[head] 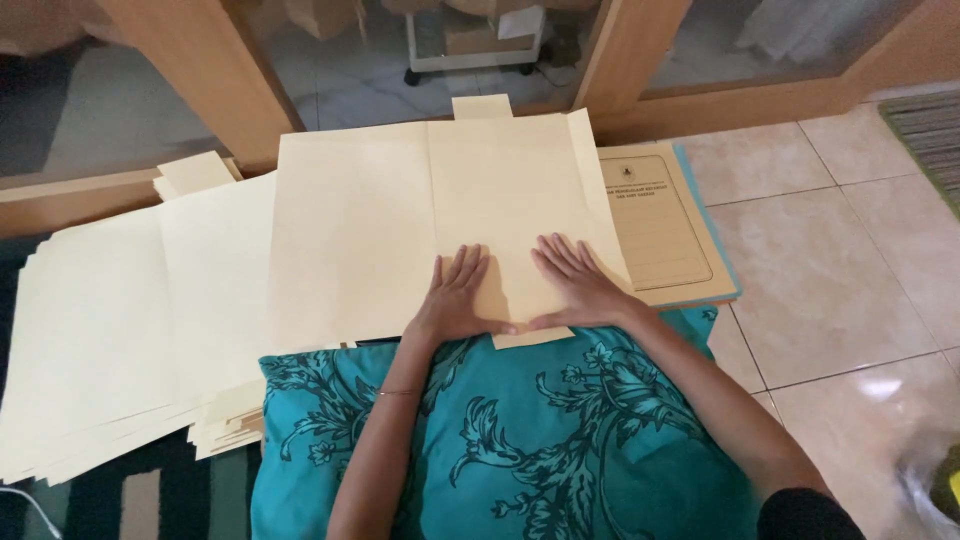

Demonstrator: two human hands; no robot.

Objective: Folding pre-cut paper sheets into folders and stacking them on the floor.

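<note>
An unfolded cream paper folder sheet [400,210] with flaps lies flat across a teal floral cushion [520,440]. My left hand [455,295] presses palm down on its near right part, fingers spread. My right hand [575,285] lies flat beside it, thumbs almost touching near the sheet's lower tab [530,338]. Neither hand grips anything.
A large stack of the same cream sheets [120,340] spreads to the left on a striped rug [150,500]. A pile of finished printed folders [660,230] lies at the right on the tiled floor [840,270]. Wooden door frames [620,50] stand behind.
</note>
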